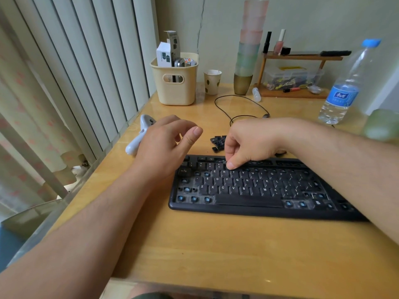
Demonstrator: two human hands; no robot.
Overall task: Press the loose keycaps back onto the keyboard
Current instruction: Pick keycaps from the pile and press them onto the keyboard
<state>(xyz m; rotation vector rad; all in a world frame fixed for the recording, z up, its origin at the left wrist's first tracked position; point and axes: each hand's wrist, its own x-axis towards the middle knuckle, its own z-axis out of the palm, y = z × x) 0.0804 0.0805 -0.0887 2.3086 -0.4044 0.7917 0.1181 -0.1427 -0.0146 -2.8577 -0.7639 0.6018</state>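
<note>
A black keyboard (248, 190) lies on the wooden table, right of centre, with several keycaps off and blue switch stems showing along its left side and bottom row. A small pile of loose black keycaps (218, 142) sits just behind its top edge. My right hand (250, 143) is over the top rows with its fingers curled, and its thumb tip presses down on the number row above R and T. Any keycap under the thumb is hidden. My left hand (164, 143) hovers left of the keyboard, loosely curled, holding nothing.
A white handheld device (138, 137) lies partly under my left hand. Behind are a cream basket (174, 89), a paper cup (212, 82), stacked cups (248, 52), a black cable (241, 104) and a wooden shelf (302, 58). A water bottle (343, 87) stands at right. The table's left edge runs by the blinds.
</note>
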